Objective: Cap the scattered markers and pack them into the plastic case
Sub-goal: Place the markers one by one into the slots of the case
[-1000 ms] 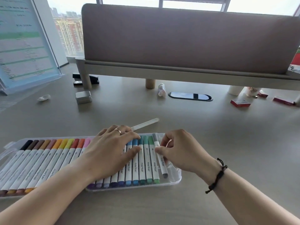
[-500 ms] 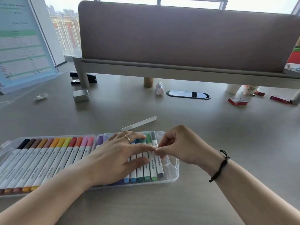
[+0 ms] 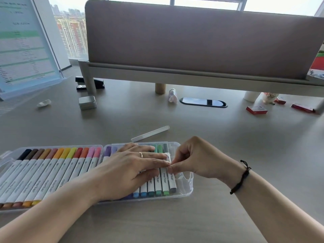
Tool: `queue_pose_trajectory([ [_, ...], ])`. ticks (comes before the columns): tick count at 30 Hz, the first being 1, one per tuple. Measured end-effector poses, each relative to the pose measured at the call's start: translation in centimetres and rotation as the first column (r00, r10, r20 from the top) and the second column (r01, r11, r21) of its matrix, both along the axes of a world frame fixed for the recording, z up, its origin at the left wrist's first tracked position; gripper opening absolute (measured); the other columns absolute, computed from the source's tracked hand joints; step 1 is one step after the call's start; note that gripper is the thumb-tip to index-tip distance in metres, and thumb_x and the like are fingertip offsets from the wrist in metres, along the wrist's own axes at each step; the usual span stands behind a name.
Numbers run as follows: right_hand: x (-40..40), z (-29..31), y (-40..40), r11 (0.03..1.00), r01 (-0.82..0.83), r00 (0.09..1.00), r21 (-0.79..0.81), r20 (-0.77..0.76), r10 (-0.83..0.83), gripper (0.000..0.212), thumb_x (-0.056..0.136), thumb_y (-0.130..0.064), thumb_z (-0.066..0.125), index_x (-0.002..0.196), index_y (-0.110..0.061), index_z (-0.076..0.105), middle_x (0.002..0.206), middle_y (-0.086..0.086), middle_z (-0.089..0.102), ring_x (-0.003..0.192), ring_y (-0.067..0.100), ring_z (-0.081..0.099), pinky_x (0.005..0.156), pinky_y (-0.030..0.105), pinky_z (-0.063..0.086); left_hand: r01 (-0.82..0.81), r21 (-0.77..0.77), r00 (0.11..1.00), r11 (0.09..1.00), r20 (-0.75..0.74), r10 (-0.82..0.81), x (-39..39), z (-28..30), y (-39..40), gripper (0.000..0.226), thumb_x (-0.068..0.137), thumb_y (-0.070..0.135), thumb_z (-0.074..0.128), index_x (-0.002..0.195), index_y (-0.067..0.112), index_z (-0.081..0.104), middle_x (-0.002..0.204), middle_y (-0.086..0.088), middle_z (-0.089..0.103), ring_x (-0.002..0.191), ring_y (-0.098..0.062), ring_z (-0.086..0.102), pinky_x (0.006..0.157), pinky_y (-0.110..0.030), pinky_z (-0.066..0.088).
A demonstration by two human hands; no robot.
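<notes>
A clear plastic case (image 3: 185,190) lies open on the desk, both halves filled with rows of capped markers (image 3: 52,172). My left hand (image 3: 126,172) lies flat on the blue and green markers in the right half, fingers straight. My right hand (image 3: 196,160) has its fingers curled, and its fingertips pinch the grey marker (image 3: 171,179), the last one at the right of the row. One white marker (image 3: 150,133) lies loose on the desk just behind the case.
A small metal tin (image 3: 87,102), a black stapler (image 3: 90,83), a crumpled scrap (image 3: 43,103) and a small bottle (image 3: 172,95) sit further back. A cable grommet (image 3: 203,102) and red boxes (image 3: 256,109) are at the right. A raised shelf with a divider panel (image 3: 192,41) spans the back.
My left hand slid right across the markers and flattened. My right hand moved up the grey marker, which now lies straighter in the row.
</notes>
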State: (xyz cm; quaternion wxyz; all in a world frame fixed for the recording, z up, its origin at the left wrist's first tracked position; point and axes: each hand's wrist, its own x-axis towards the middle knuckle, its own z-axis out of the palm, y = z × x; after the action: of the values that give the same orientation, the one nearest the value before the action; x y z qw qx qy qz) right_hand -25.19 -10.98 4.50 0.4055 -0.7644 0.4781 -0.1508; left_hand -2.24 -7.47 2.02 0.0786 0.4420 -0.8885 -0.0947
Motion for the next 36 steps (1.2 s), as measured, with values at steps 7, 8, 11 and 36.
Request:
queue_pose_trajectory([
  [7,0.0,0.0,0.0,0.999,0.005,1.0,-0.035,-0.029,-0.006,0.019,0.072,-0.027,0.088,0.074,-0.011,0.078,0.049,-0.01,0.06,0.043,0.0,0.044,0.048,0.013,0.034,0.018,-0.024,1.0,1.0,0.019,-0.018,-0.2,-0.1,0.0,0.038,0.103,0.054,0.03,0.139,0.063,0.036,0.14,0.052,0.026,0.139,0.022,0.003,0.111,-0.007,-0.002],
  [8,0.1,0.0,0.0,0.999,0.002,0.999,-0.044,-0.037,-0.003,0.019,0.072,-0.026,0.088,0.074,-0.01,0.078,0.047,-0.012,0.057,0.042,0.0,0.044,0.046,0.011,0.032,0.021,-0.028,1.0,0.999,0.021,-0.02,-0.2,-0.1,0.0,0.038,0.103,0.055,0.03,0.139,0.063,0.036,0.141,0.052,0.026,0.139,0.023,0.002,0.11,-0.006,-0.003],
  [11,0.1,0.0,0.0,0.998,-0.003,0.999,-0.057,-0.051,0.0,0.019,0.073,-0.025,0.087,0.075,-0.009,0.077,0.044,-0.014,0.054,0.041,0.0,0.044,0.044,0.009,0.03,0.023,-0.037,1.0,0.999,0.018,-0.022,-0.2,0.0,0.0,0.037,0.103,0.055,0.029,0.138,0.064,0.037,0.141,0.051,0.026,0.139,0.022,0.003,0.109,-0.005,-0.004],
  [36,4.1,-0.6,-7.8,0.864,-0.019,0.967,-0.503,-0.23,-0.112,0.009,0.088,-0.031,0.071,0.091,-0.023,0.073,0.088,-0.01,0.071,0.066,-0.001,0.051,0.067,0.019,0.039,-0.094,-0.035,0.993,0.995,-0.078,0.091,0.2,0.6,0.4,0.043,0.099,0.061,0.036,0.14,0.055,0.044,0.149,0.036,0.033,0.123,0.024,0.009,0.098,-0.001,-0.001],
])
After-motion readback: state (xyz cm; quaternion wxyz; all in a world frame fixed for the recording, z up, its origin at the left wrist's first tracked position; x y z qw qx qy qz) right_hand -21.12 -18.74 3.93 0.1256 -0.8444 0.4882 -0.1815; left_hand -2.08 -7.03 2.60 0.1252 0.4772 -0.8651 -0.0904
